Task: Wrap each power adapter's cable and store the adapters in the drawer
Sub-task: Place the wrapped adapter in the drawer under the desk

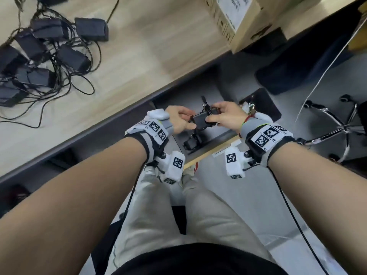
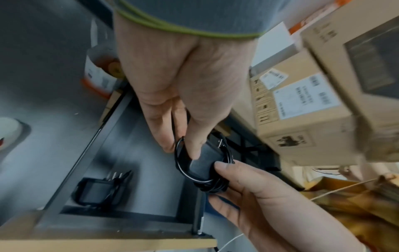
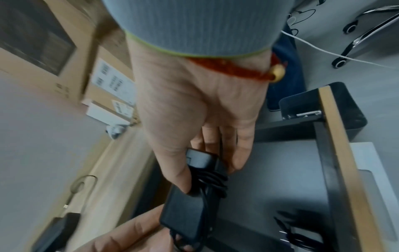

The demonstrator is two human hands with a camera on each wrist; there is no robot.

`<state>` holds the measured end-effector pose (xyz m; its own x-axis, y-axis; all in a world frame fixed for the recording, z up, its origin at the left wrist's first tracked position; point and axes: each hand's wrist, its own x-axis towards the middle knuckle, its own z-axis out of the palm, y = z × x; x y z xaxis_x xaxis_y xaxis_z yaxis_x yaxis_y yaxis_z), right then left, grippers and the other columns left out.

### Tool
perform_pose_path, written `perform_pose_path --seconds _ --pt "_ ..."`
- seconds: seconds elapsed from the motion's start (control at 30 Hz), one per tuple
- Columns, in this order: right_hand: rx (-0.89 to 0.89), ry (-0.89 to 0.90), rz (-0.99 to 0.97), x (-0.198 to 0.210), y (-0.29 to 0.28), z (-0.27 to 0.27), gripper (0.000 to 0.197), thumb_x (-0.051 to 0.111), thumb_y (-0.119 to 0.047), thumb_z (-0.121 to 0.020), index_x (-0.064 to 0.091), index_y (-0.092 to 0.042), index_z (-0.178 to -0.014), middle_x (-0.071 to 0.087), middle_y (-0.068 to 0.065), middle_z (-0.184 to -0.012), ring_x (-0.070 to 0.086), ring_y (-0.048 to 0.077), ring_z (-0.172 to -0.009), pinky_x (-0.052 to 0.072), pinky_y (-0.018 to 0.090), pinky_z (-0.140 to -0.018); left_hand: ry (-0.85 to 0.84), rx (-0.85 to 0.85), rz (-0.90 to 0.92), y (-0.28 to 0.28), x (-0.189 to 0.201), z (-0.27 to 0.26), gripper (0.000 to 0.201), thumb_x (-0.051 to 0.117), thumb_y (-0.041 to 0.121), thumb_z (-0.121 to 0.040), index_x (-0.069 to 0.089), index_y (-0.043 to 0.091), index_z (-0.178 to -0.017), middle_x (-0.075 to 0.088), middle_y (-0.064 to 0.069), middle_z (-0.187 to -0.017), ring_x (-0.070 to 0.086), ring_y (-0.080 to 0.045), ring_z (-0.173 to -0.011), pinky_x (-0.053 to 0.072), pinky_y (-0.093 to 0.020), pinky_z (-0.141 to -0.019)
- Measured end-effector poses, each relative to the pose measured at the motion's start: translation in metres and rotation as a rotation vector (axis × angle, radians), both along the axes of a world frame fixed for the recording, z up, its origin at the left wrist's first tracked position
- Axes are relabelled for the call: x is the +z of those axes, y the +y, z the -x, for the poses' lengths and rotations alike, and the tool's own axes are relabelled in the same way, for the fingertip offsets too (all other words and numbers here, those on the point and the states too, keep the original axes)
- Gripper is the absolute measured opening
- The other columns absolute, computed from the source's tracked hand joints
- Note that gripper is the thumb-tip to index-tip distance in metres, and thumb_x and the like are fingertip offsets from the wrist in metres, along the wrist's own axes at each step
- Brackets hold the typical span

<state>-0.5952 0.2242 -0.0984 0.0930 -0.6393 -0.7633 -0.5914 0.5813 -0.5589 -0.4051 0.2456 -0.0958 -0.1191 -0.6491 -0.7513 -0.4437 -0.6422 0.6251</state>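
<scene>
Both hands shared the grip on one black power adapter [image 1: 201,121], held above the open drawer [image 2: 121,220]. The left hand [image 1: 179,121] pinched one end between thumb and fingers, and the right hand [image 1: 225,117] clamped the other end, its thumb pressing the cable [image 3: 212,180] coiled around the adapter's body.

Judging from this, the wrap looked nearly done but not secured. In the left wrist view one loop [image 2: 183,163] bulged away from the body and the plug end [image 2: 220,142] stuck out free. If either hand let go before the end was tucked in, the coil would likely spring loose as the adapter was put down. A slack loop could also snag on the drawer's edge.

Counted: one adapter in hand and one wrapped adapter [image 2: 98,192] already lying in the drawer, well apart from the hands. On the worktop [image 1: 139,62] to the left lay a heap of unwrapped adapters [image 1: 39,56] with tangled cables; about seven bodies showed, though overlap and the frame edge made the count uncertain. Cardboard boxes [image 1: 236,18] stood at the far end, at least two, and one office chair base [image 1: 343,126] stood to the right.
</scene>
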Motion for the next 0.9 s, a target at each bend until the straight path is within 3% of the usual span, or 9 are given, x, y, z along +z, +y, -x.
perform_pose_path --seconds 0.1,0.23,0.3,0.43,0.53,0.67,0.73,0.77,0.9 --pt "0.059 0.074 -0.032 -0.055 0.005 0.009 0.060 0.080 -0.032 -0.065 0.061 -0.019 -0.121 0.069 0.003 -0.111 0.067 0.022 -0.104 0.052 0.043 -0.099 -0.010 -0.013 -0.071 0.012 -0.048 0.005 0.045 0.081 0.005 -0.076 0.067 0.013 -0.118 0.069 0.000 -0.097 0.067 -0.015 -0.091 0.058 -0.030 -0.083" --pt "0.152 0.233 -0.071 -0.098 0.008 0.015 0.059 0.075 -0.027 -0.078 0.055 -0.018 -0.133 0.064 0.003 -0.120 0.061 0.023 -0.110 0.048 0.037 -0.102 -0.057 -0.087 -0.109 0.025 -0.100 0.001 0.027 0.085 0.018 -0.072 0.070 0.034 -0.088 0.072 0.010 -0.087 0.071 -0.014 -0.086 0.060 -0.038 -0.082" --pt "0.178 0.287 -0.074 -0.114 0.007 0.020 0.060 0.075 -0.024 -0.080 0.052 -0.016 -0.135 0.063 0.007 -0.124 0.062 0.026 -0.110 0.049 0.037 -0.100 -0.082 -0.111 -0.124 0.028 -0.118 -0.002 0.024 0.085 0.023 -0.072 0.067 0.036 -0.082 0.072 0.011 -0.087 0.072 -0.016 -0.086 0.060 -0.039 -0.083" --pt "0.217 0.389 -0.101 -0.154 0.004 0.028 0.062 0.073 -0.020 -0.084 0.048 -0.012 -0.140 0.059 0.010 -0.132 0.057 0.029 -0.119 0.045 0.031 -0.098 -0.137 -0.167 -0.158 0.036 -0.154 0.000 0.031 0.082 0.030 -0.077 0.069 0.029 -0.105 0.072 0.006 -0.101 0.070 -0.013 -0.082 0.060 -0.032 -0.080" --pt "0.268 0.450 -0.098 -0.174 0.000 0.031 0.060 0.072 -0.019 -0.084 0.048 -0.011 -0.139 0.058 0.011 -0.134 0.056 0.029 -0.121 0.045 0.030 -0.095 -0.141 -0.114 -0.161 0.041 -0.176 0.001 0.035 0.081 0.023 -0.079 0.068 0.025 -0.112 0.069 0.007 -0.094 0.062 -0.002 -0.065 0.053 -0.016 -0.064" --pt "0.325 0.474 -0.122 -0.192 0.003 0.033 0.060 0.070 -0.019 -0.087 0.046 -0.016 -0.142 0.055 0.007 -0.139 0.054 0.026 -0.125 0.039 0.023 -0.089 -0.159 -0.093 -0.188 0.046 -0.193 0.004 0.035 0.083 0.020 -0.076 0.069 0.025 -0.107 0.071 0.008 -0.093 0.067 -0.012 -0.077 0.056 -0.027 -0.081" --pt "0.345 0.476 -0.122 -0.198 0.004 0.032 0.059 0.070 -0.018 -0.087 0.046 -0.015 -0.141 0.055 0.008 -0.138 0.054 0.026 -0.124 0.039 0.023 -0.089 -0.164 -0.097 -0.213 0.046 -0.199 0.006 0.035 0.083 0.019 -0.076 0.070 0.024 -0.107 0.071 0.007 -0.096 0.069 -0.014 -0.085 0.055 -0.026 -0.085" --pt "0.345 0.476 -0.124 -0.203 0.005 0.032 0.059 0.071 -0.018 -0.087 0.046 -0.014 -0.140 0.055 0.008 -0.138 0.054 0.026 -0.124 0.040 0.024 -0.091 -0.162 -0.097 -0.224 0.045 -0.203 0.006 0.034 0.083 0.017 -0.076 0.069 0.023 -0.106 0.071 0.007 -0.094 0.068 -0.012 -0.084 0.054 -0.022 -0.082" --pt "0.342 0.506 -0.117 -0.214 0.006 0.029 0.056 0.070 -0.016 -0.087 0.048 -0.012 -0.138 0.056 0.010 -0.136 0.055 0.028 -0.124 0.042 0.029 -0.100 -0.148 -0.026 -0.227 0.043 -0.213 0.003 0.023 0.079 0.005 -0.079 0.067 0.021 -0.091 0.069 0.013 -0.071 0.064 0.000 -0.061 0.044 -0.006 -0.051"
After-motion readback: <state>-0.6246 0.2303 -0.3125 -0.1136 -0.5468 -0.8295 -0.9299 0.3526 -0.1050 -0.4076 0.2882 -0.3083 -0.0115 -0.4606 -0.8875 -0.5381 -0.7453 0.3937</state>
